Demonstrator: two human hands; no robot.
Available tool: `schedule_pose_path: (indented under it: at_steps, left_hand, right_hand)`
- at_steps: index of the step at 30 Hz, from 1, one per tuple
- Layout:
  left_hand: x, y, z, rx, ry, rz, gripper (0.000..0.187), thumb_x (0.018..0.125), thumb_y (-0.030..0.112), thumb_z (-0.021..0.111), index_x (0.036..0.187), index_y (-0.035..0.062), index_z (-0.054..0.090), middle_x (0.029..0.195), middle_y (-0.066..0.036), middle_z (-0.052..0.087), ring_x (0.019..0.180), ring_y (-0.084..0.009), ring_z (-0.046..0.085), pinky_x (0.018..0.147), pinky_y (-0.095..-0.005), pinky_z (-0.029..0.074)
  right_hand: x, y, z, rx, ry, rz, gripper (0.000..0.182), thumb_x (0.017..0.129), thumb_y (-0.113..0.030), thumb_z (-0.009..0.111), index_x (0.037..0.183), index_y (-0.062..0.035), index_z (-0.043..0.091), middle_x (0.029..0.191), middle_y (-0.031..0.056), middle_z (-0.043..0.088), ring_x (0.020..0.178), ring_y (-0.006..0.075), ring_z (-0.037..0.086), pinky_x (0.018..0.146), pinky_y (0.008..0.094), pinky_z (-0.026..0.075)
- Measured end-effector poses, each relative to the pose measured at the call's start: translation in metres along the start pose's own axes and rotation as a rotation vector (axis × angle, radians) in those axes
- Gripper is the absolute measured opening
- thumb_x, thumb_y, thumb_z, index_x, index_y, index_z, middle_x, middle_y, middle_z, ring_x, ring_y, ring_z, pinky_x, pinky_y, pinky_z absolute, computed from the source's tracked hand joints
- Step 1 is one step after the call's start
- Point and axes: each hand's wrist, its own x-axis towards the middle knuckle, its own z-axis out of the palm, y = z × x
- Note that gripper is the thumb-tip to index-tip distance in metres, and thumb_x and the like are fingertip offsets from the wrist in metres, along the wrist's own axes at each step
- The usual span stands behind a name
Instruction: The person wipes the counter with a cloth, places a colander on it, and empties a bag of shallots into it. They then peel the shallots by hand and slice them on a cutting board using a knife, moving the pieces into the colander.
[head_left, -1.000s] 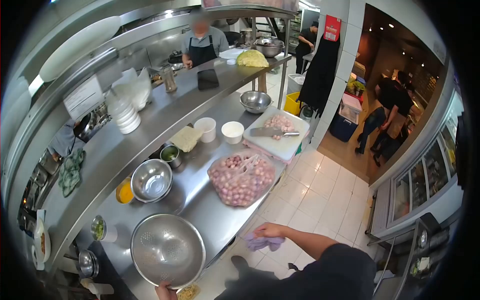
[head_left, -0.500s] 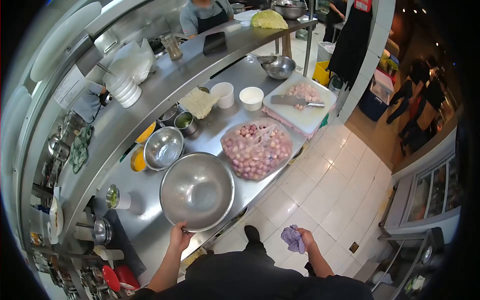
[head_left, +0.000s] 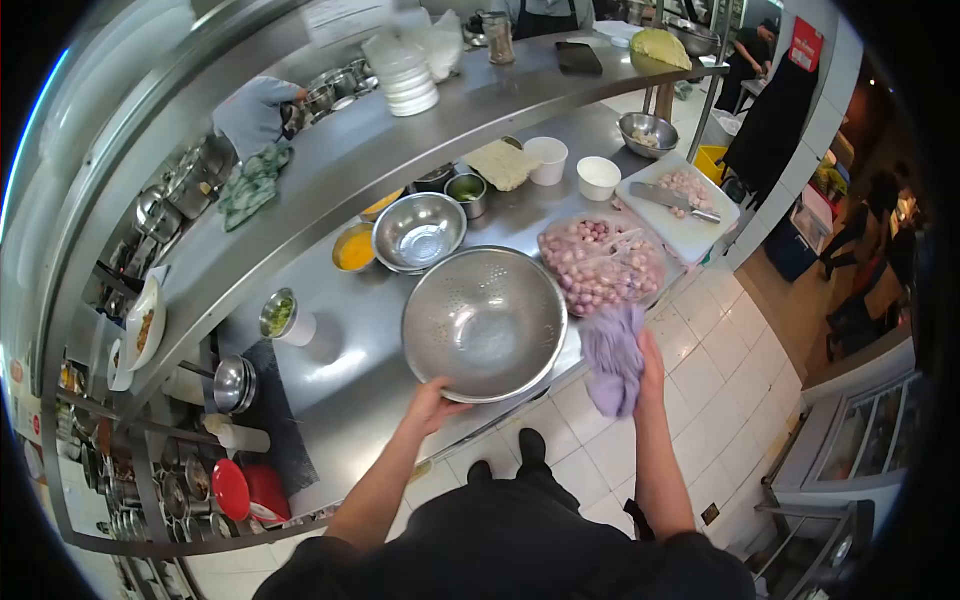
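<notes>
My left hand (head_left: 436, 408) grips the near rim of a large metal colander (head_left: 485, 325), which stands on the steel counter with nothing inside it. In my right hand (head_left: 650, 365) is a crumpled purple cloth (head_left: 614, 358), raised in front of the counter's edge. Just beyond the cloth sits a clear plastic bag of small shallots (head_left: 602, 265). A smaller steel bowl (head_left: 420, 232) touches or nearly touches the colander's far left side. My right fingers are partly hidden by the cloth.
A knife (head_left: 675, 202) lies on a white cutting board (head_left: 690, 215) with peeled pieces. White tubs (head_left: 599, 178), a bowl of yellow liquid (head_left: 354, 250) and a cup of chopped greens (head_left: 280, 314) stand about. A steel shelf (head_left: 500, 85) overhangs the counter. Other people are at the back.
My right hand has lifted the cloth up and forward, towards the counter, where it hangs more spread out. My left hand stays on the colander's rim. The view has shifted left.
</notes>
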Motion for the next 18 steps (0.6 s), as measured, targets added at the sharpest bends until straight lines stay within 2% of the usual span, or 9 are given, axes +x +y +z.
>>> schedule_pose_path:
  at_steps: [4, 6, 8, 9, 11, 13, 14, 16, 18]
  left_hand:
    - [0.006, -0.013, 0.017, -0.007, 0.036, 0.0, 0.043, 0.085, 0.0, 0.051, 0.128, -0.005, 0.041, 0.116, -0.025, 0.056, 0.101, -0.04, 0.064, 0.082, -0.0562, 0.059]
    - [-0.027, -0.011, 0.034, -0.045, 0.074, 0.045, 0.041, 0.081, -0.006, 0.047, 0.121, -0.0063, 0.045, 0.109, -0.023, 0.058, 0.092, -0.0372, 0.067, 0.074, -0.055, 0.062]
    - [-0.023, -0.043, 0.007, -0.067, 0.064, 0.06, 0.042, 0.079, -0.007, 0.046, 0.121, -0.0068, 0.044, 0.109, -0.022, 0.057, 0.092, -0.0375, 0.067, 0.075, -0.0546, 0.062]
    - [-0.014, -0.049, -0.001, -0.086, 0.053, 0.101, 0.044, 0.078, -0.008, 0.045, 0.122, -0.0073, 0.044, 0.109, -0.022, 0.057, 0.092, -0.0378, 0.067, 0.075, -0.0541, 0.062]
    - [-0.033, -0.041, -0.007, -0.14, 0.043, 0.185, 0.053, 0.073, -0.011, 0.044, 0.126, -0.0052, 0.042, 0.11, -0.02, 0.055, 0.092, -0.0386, 0.065, 0.076, -0.0575, 0.061]
    - [-0.028, -0.052, -0.045, -0.261, 0.031, 0.068, 0.053, 0.07, -0.009, 0.046, 0.123, -0.0058, 0.046, 0.113, -0.021, 0.054, 0.103, -0.0405, 0.061, 0.087, -0.0677, 0.052]
    - [-0.044, -0.048, -0.042, -0.259, 0.025, 0.055, 0.053, 0.07, -0.009, 0.046, 0.123, -0.0058, 0.046, 0.113, -0.021, 0.054, 0.103, -0.0405, 0.061, 0.087, -0.0677, 0.052]
    - [-0.086, -0.019, -0.024, -0.111, 0.177, 0.189, 0.053, 0.071, -0.007, 0.048, 0.123, -0.0064, 0.046, 0.116, -0.022, 0.053, 0.104, -0.0448, 0.06, 0.085, -0.0715, 0.05]
    - [-0.086, -0.028, -0.051, -0.11, 0.29, 0.266, 0.052, 0.071, -0.005, 0.048, 0.124, -0.0073, 0.044, 0.117, -0.024, 0.052, 0.108, -0.0484, 0.058, 0.084, -0.0752, 0.048]
  right_hand:
    - [0.06, 0.034, 0.109, -0.846, -0.07, -0.529, 0.033, 0.093, -0.028, 0.064, 0.114, -0.0037, 0.062, 0.113, 0.013, 0.065, 0.106, 0.0238, 0.06, 0.094, 0.0313, 0.044]
    - [0.084, 0.106, 0.125, -1.35, -0.105, -0.217, 0.045, 0.092, -0.038, 0.061, 0.127, -0.0099, 0.057, 0.123, 0.0161, 0.063, 0.115, 0.035, 0.057, 0.101, 0.0472, 0.043]
    - [0.054, 0.182, 0.122, -1.696, -0.442, -0.072, 0.057, 0.085, -0.046, 0.063, 0.133, -0.0177, 0.054, 0.139, 0.0167, 0.05, 0.133, 0.0441, 0.039, 0.106, 0.0664, 0.031]
    - [0.021, 0.183, 0.138, -1.863, -0.614, -0.076, 0.063, 0.077, -0.045, 0.069, 0.132, -0.0188, 0.054, 0.144, 0.0164, 0.045, 0.139, 0.0452, 0.028, 0.109, 0.0637, 0.03]
    - [0.014, 0.221, 0.138, -1.738, -1.133, -0.189, 0.072, 0.066, -0.036, 0.078, 0.131, -0.016, 0.056, 0.138, 0.0177, 0.05, 0.135, 0.0415, 0.038, 0.108, 0.0534, 0.037]
    - [0.003, 0.221, 0.139, -1.403, -1.428, 0.159, 0.065, 0.065, -0.027, 0.08, 0.125, -0.0121, 0.061, 0.126, 0.0174, 0.059, 0.118, 0.0328, 0.056, 0.097, 0.0431, 0.047]
    - [0.0, 0.213, 0.138, -1.406, -1.416, 0.171, 0.065, 0.065, -0.027, 0.08, 0.125, -0.0121, 0.061, 0.126, 0.0174, 0.059, 0.118, 0.0328, 0.056, 0.097, 0.0431, 0.047]
    - [0.006, 0.172, 0.157, -1.141, -1.642, 0.659, 0.056, 0.065, -0.02, 0.08, 0.118, -0.009, 0.066, 0.111, 0.0134, 0.067, 0.099, 0.0238, 0.063, 0.084, 0.0365, 0.05]
    - [0.006, 0.122, 0.176, -1.153, -1.597, 0.5, 0.054, 0.066, -0.02, 0.08, 0.117, -0.0105, 0.067, 0.106, 0.0105, 0.069, 0.094, 0.0215, 0.063, 0.08, 0.0351, 0.051]
